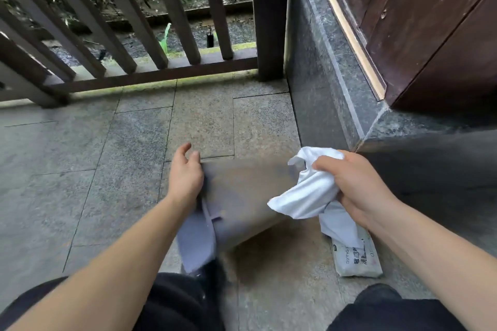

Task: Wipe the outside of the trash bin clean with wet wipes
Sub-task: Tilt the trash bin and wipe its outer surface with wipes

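Your dark-trousered knees sit at the bottom edge, and just past them the trash bin lies tipped on its side on the stone floor, a blurry grey-brown body with a pale lavender bag liner spilling from its mouth toward you. Your left hand rests against the bin's left side, fingers relaxed and loosely spread, gripping nothing, while your right hand has its fingers clenched round a scrunched white wet wipe over the bin's right end. Wipes pack lies flat on the floor under your right wrist, near the dark stone wall base.
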Available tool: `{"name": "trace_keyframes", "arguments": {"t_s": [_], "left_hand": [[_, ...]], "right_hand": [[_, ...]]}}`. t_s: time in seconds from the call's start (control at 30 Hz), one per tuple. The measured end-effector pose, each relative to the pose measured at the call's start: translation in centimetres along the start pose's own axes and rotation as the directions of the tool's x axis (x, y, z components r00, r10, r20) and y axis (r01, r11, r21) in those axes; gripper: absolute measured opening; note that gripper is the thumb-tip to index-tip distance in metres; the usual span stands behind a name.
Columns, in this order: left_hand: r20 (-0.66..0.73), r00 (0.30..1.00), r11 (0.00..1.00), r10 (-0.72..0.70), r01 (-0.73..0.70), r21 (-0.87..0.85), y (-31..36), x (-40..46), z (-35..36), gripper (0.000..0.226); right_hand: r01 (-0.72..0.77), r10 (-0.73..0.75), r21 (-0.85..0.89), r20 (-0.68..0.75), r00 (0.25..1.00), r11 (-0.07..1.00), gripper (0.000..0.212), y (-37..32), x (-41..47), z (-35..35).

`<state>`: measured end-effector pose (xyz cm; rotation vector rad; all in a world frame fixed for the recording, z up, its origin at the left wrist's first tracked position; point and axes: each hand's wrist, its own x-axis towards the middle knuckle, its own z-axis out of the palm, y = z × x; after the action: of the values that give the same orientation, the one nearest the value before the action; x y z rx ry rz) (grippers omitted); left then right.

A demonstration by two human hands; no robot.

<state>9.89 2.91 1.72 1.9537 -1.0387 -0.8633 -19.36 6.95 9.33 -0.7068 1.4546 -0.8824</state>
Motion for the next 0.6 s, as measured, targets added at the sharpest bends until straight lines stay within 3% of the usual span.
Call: {"name": "trace_keyframes", "arguments": {"t_s": [0.13, 0.27, 0.33, 0.47, 0.6], "left_hand": [[0.038, 0.997, 0.996, -0.069, 0.071, -0.047, -3.0, -4.9, -0.7, 0.043], [0.109, 0.992, 0.996, -0.057, 0.064, -0.055, -3.6, -7.5, -0.9, 0.046], [0.118, 0.993, 1.0, -0.025, 0.026, -0.01, -3.5, -8.0, -0.7, 0.051], [0.111, 0.993, 0.998, -0.044, 0.048, -0.039, -3.9, -9.4, -0.6, 0.072], [0.163, 0.987, 1.0, -0.012, 0.012, 0.004, -4.8, -12.8, -0.8, 0.077]], "right_hand": [[-0.056, 0.048, 0.124, 0.07, 0.996, 0.991, 0.031, -0.6, -0.3, 0.5], [-0.084, 0.062, 0.258, 0.093, 0.994, 0.962, 0.022, -1.2, -0.8, 0.7], [-0.109, 0.086, 0.282, 0.093, 0.992, 0.953, 0.027, -1.1, -0.8, 0.8], [-0.199, 0.179, 0.314, 0.092, 0.98, 0.928, 0.017, -1.1, -1.7, 1.2], [-0.232, 0.152, 0.438, 0.21, 0.966, 0.869, 0.018, 0.1, -4.3, 1.0]]}}
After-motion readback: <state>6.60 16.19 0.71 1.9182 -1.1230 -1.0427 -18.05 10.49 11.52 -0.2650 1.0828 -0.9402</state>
